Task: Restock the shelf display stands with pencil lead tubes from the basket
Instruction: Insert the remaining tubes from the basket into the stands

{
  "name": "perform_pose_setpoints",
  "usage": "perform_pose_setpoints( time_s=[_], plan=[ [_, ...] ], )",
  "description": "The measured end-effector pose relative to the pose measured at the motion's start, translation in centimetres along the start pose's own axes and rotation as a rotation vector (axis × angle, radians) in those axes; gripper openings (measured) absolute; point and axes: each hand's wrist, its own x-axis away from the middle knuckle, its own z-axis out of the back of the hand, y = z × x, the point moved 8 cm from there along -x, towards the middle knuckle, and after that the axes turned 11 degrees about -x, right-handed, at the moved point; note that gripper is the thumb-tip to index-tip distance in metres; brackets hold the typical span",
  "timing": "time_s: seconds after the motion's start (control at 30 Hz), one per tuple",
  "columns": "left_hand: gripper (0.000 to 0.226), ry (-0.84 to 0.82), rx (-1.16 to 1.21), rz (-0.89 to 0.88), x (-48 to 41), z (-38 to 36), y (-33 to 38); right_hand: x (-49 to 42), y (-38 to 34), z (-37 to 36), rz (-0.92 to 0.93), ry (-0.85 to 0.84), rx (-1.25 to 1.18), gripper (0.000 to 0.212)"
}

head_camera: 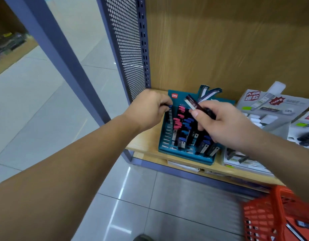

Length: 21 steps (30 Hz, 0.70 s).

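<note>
**Red plastic lattice basket** (264, 216): nearest you, at lower right below the shelf edge. This is your supply, with dark stock lying inside, placed under your right arm for short reaches.

**Left hand** (148, 110): fingers curled, pinching a blue-capped pencil lead tube (170, 106) at the top of the leftmost column. You are likely seating it in its slot.

**Right hand** (224, 124): thumb and fingers clamp dark pencil lead tubes (193, 103), white end up. How many you hold cannot be told. They wait over the stand as the next batch.

**Teal cardboard display stand** (185, 154): sits at the front of the pale wooden shelf board (145, 148), with pink and blue caps in stepped rows. The left columns show free slots.

**Grey-and-white cardboard display stands** (271, 108): just beside the teal one on the right, so there is little side room there.

**Blue perforated metal side panel** (126, 49): bounds the left. Open room lies above the stand and toward you.
</note>
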Motion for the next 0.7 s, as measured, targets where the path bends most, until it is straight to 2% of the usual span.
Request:
perform_pose_setpoints(
  time_s=[0.2,0.37,0.7],
  plan=[
    [0.012,-0.011,0.085,0.029,-0.3,-0.3,-0.4,-1.2,0.8,-0.1,-0.083,0.009,-0.041,0.018],
    [0.012,-0.046,0.117,0.048,0.2,-0.5,-1.0,-1.6,1.3,-0.3,-0.111,0.012,0.024,0.018],
    [0.014,-0.070,0.024,-0.020,-0.1,-0.9,0.1,-1.6,1.2,-0.9,-0.136,-0.034,0.025,0.020]
  ],
)
